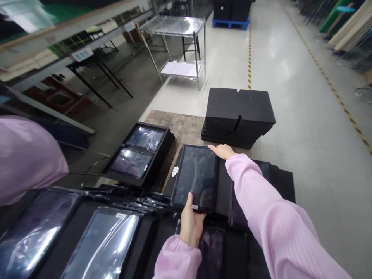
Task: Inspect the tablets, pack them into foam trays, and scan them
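A black-framed tablet screen (197, 174) with a small white label at its near edge is held between my two hands. My left hand (192, 223) grips its near edge, thumb on the glass and fingers underneath. At the far right corner, my right hand (223, 151) pinches the frame. Beneath lie black foam trays with more screens, one screen (211, 248) partly covered by my left hand and sleeve. To the left, a film-covered screen (101, 240) reflects bright light in its tray.
A black foam tray (161, 159) with two screens stands on the wooden board (177, 122). Behind it to the right is a stack of black foam trays (240, 104). A metal cart (177, 27) stands farther back. A person's pink sleeve (29, 159) shows at left.
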A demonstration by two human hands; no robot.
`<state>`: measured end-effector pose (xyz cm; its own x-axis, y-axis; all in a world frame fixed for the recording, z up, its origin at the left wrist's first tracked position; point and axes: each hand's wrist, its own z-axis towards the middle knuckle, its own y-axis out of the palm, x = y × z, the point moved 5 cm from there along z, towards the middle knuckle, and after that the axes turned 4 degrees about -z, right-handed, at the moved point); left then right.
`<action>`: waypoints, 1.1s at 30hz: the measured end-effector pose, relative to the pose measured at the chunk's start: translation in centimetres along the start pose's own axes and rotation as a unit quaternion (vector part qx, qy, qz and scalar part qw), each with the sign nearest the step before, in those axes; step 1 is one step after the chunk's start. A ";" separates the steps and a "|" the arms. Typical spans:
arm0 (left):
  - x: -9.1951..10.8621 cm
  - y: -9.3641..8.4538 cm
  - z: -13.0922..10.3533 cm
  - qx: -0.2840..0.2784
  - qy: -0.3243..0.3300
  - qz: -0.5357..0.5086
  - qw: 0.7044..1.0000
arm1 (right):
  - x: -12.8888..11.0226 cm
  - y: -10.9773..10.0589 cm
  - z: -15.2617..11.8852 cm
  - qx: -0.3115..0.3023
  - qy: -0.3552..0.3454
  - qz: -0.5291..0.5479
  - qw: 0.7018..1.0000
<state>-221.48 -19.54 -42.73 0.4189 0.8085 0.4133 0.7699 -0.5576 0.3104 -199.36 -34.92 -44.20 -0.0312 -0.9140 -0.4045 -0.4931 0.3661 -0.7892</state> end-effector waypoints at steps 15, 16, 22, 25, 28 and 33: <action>-6.4 -1.2 -4.8 -0.016 -0.122 0.255 0.959 | 12.0 -2.5 -20.6 0.219 0.234 0.050 0.946; -7.7 -1.0 -5.3 -0.028 -0.116 0.290 0.950 | 13.4 -1.6 -22.7 0.208 0.274 0.065 0.937; -10.8 0.9 -5.2 -0.061 -0.029 0.478 0.876 | 13.4 4.1 -25.9 0.188 0.346 0.132 0.910; -11.0 1.2 -5.4 -0.084 0.006 0.543 0.835 | 13.1 4.8 -25.8 0.190 0.346 0.183 0.900; -10.0 1.4 -5.5 -0.093 0.062 0.605 0.789 | 14.1 5.2 -27.0 0.204 0.352 0.225 0.885; 0.2 3.8 -3.3 -0.013 0.287 0.660 0.694 | 16.8 6.2 -28.9 0.262 0.377 0.225 0.859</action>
<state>-220.01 -22.10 -38.61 0.4851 -0.6133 0.6233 -0.1146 -0.7513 -0.6500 -228.07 -53.06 -42.57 -0.7684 -0.4398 -0.4649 0.1705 0.5595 -0.8111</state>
